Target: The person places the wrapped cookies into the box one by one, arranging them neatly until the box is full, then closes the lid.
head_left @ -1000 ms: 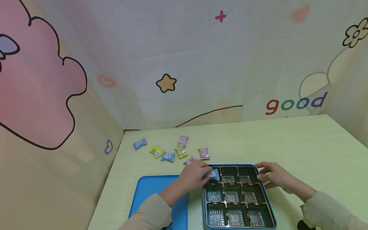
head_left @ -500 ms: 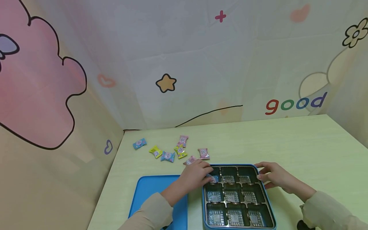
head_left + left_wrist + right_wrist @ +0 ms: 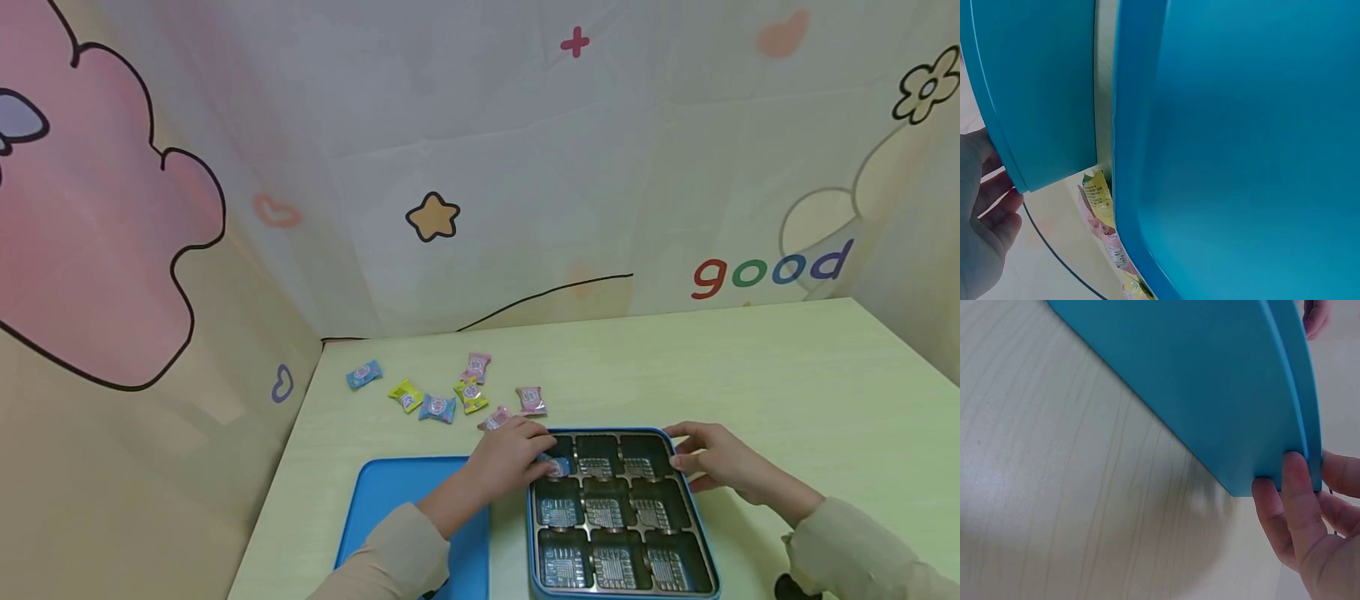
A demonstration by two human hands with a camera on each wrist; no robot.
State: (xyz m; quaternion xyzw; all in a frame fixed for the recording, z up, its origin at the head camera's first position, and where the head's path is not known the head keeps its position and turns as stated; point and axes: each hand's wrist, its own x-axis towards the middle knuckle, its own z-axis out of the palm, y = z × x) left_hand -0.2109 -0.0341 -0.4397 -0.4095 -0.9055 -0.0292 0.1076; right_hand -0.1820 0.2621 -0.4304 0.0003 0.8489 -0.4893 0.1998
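A blue box (image 3: 532,542) with a dark tray of several square compartments stands near the front of the table. My left hand (image 3: 504,460) is at its far-left corner, thumb and fingers around a blue wrapped candy (image 3: 558,467) low in the far-left compartment. In the left wrist view the box's blue wall (image 3: 1041,87) hides the candy, and the left fingers (image 3: 1000,209) show at the rim. My right hand (image 3: 712,458) grips the far-right corner. The right wrist view shows its fingers (image 3: 1298,481) against the outer wall, with the thumb side across the rim.
A flat blue lid (image 3: 408,483) lies left of the box, under the left forearm. Beyond it are scattered wrapped candies: blue (image 3: 364,375), yellow (image 3: 406,396) and pink (image 3: 532,402). A printed cloth wall (image 3: 480,167) borders the table (image 3: 750,375) at the back.
The left hand has lowered the blue candy into the far-left compartment during the first half second. Since then both hands have kept their places. The right hand stays on the box corner.
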